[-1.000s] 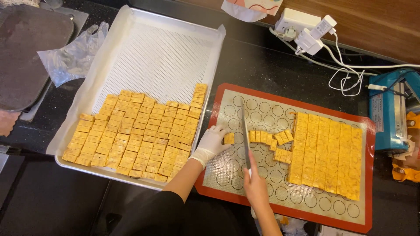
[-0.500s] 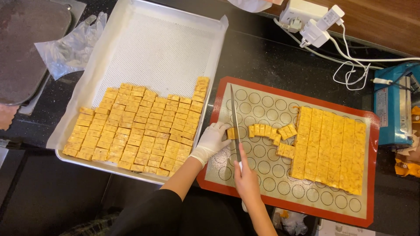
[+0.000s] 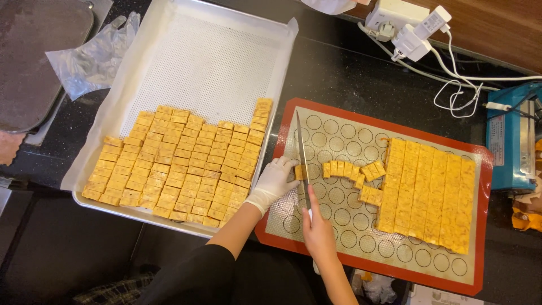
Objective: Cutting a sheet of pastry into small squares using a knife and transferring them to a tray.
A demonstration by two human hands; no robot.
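Gripping a knife (image 3: pixel 302 155) at lower centre, the bare right hand (image 3: pixel 318 232) points its blade up-frame; the gloved left hand (image 3: pixel 275 181) pinches a cut piece (image 3: pixel 298 172) just left of it, the loose squares (image 3: pixel 350 170) lying right.

The single head view looks steeply down from close above the bench (image 3: pixel 350 73), facing away from the person's body.
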